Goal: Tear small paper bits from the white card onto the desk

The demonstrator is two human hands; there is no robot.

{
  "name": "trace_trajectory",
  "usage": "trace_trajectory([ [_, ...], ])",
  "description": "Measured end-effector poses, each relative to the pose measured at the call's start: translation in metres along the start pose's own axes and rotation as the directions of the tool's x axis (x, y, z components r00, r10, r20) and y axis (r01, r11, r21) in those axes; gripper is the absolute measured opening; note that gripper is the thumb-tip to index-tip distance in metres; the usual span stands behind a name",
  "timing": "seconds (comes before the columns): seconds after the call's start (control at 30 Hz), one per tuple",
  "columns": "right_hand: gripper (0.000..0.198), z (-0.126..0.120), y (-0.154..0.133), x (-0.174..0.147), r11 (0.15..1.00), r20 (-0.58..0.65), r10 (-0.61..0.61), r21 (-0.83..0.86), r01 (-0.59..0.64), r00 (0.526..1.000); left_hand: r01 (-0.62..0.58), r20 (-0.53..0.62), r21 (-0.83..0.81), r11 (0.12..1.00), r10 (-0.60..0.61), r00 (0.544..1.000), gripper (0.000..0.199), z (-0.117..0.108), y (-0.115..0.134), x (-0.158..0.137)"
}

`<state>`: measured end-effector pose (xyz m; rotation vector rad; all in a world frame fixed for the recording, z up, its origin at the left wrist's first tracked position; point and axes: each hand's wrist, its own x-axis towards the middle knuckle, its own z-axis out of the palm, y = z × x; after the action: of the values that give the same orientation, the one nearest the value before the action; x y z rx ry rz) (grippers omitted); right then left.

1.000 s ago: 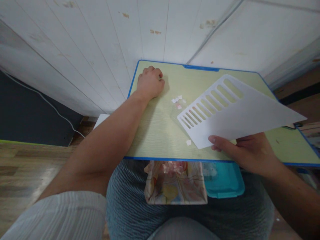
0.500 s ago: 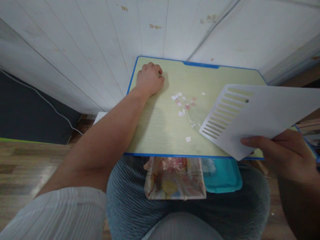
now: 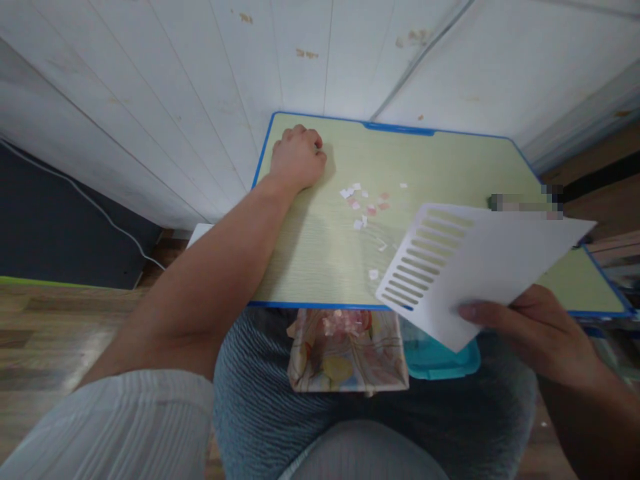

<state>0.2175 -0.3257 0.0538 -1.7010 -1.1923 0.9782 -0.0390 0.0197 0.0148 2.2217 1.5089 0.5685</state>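
My right hand (image 3: 545, 330) grips a thin white sheet with a row of slots (image 3: 495, 267), thumb on top and fingers underneath. The sheet is tilted over the near right part of the small table (image 3: 290, 267), its slotted end toward the middle. My left hand (image 3: 299, 158) rests at the table's far left corner with its fingers curled in; whatever may be inside them is hidden. Between the hands lie several small white and pink paper bits (image 3: 371, 209). One white bit (image 3: 373, 274) lies apart, close to the near edge.
On my lap, below the table's edge, are a patterned fabric box (image 3: 350, 360) with pinkish clear stuff in it and a turquoise plastic container (image 3: 443, 360). A white plank wall (image 3: 345, 60) stands behind the table. A blurred-out object (image 3: 525, 203) lies at the right.
My right hand has brought the slotted sheet down and to the left, toward the near edge. The table's right side now shows more. My left hand has stayed in place.
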Motion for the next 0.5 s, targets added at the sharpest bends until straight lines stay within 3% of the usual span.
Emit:
trace_trajectory([
  [0.1, 0.016, -0.009, 0.006, 0.007, 1.000, -0.236, 0.028, 0.015, -0.026, 0.971, -0.001, -0.036, -0.051, 0.999, -0.001, 0.999, 0.079, 0.000, 0.000, -0.001],
  [0.17, 0.016, -0.012, 0.009, 0.011, 1.000, -0.293, 0.013, 0.001, -0.014, 0.956, -0.012, -0.046, -0.066, 0.998, 0.009, 0.999, 0.074, 0.000, -0.001, -0.001],
  [0.33, 0.013, -0.005, 0.002, 0.015, 0.999, -0.129, -0.025, -0.045, 0.019, 0.991, -0.019, -0.071, 0.002, 1.000, 0.019, 0.997, 0.064, 0.002, -0.003, 0.001],
  [0.5, 0.027, -0.003, -0.008, 0.023, 0.986, 0.062, -0.049, -0.158, 0.058, 0.997, -0.024, -0.038, 0.009, 1.000, 0.025, 0.999, 0.064, 0.002, -0.004, 0.001],
])
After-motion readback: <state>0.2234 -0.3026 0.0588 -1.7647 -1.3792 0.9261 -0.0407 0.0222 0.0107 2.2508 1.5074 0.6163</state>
